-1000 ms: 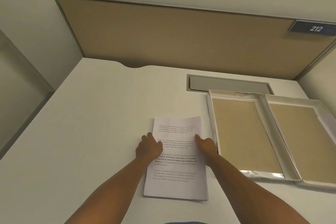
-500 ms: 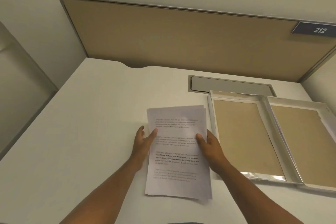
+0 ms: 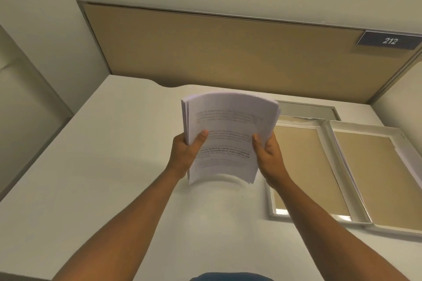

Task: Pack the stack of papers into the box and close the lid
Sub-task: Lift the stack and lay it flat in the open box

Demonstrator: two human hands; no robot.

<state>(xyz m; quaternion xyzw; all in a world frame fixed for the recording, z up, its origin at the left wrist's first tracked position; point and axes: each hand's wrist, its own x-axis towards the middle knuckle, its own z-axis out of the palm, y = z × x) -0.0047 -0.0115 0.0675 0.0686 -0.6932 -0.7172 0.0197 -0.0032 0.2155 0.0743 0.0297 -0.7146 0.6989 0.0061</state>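
Note:
The stack of papers (image 3: 228,130), white sheets with printed text, hangs above the desk, bowed upward in the middle. My left hand (image 3: 186,155) grips its left edge with the thumb on top. Along the right edge, my right hand (image 3: 268,155) does the same. To the right of the papers the white box (image 3: 274,210) lies open on the desk, its tan bottom showing. Its lid (image 3: 365,125) lies flat beside it, further right, inside up.
A white desk (image 3: 102,178) spreads left and in front. A tan partition panel (image 3: 217,48) stands behind it, with a grey "212" plate (image 3: 389,40). A grey recessed cable slot (image 3: 306,109) sits behind the box.
Both hands closed on the sides of the stack and lifted it off the desk; the sheets now bow upward in the air.

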